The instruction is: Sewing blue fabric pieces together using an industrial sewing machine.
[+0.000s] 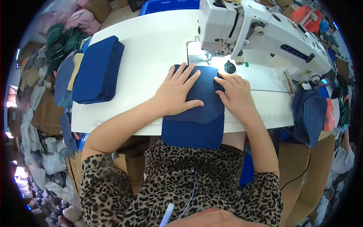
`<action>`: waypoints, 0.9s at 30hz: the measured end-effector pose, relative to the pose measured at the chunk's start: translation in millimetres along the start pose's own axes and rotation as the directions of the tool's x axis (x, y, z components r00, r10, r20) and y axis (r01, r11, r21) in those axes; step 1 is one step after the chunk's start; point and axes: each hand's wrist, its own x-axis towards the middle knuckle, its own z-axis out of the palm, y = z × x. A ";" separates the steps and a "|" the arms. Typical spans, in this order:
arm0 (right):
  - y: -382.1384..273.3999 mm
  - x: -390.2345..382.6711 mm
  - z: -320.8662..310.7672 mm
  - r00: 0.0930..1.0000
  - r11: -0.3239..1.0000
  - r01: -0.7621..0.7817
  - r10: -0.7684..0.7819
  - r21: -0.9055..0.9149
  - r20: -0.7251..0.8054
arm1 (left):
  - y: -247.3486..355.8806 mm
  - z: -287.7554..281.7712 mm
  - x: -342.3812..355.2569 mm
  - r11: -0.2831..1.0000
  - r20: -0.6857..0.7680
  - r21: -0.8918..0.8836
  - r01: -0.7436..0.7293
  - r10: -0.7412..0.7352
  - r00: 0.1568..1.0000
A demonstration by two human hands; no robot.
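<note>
A blue fabric piece lies on the white sewing table, its near end hanging over the front edge toward my lap. A lighter blue panel with a pointed near end covers its upper part. My left hand rests flat on the panel, fingers spread and thumb out. At the fabric's right edge, the bent fingers and thumb of my right hand grip a darker folded strip. Just beyond the fabric's far edge stand the needle and presser foot of a white sewing machine, lit by a lamp.
Stacked dark blue fabric pieces sit at the table's left. A black round knob is beside the needle area. Thread snips lie at the right, near hanging blue panels. A ruler strip runs along the front edge.
</note>
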 end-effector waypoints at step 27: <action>7.8 4.3 -7.9 0.993 0.980 0.117 -0.120 -0.158 -0.013 | 1.5 2.1 24.4 0.975 -0.082 -0.146 -0.170 0.159 0.984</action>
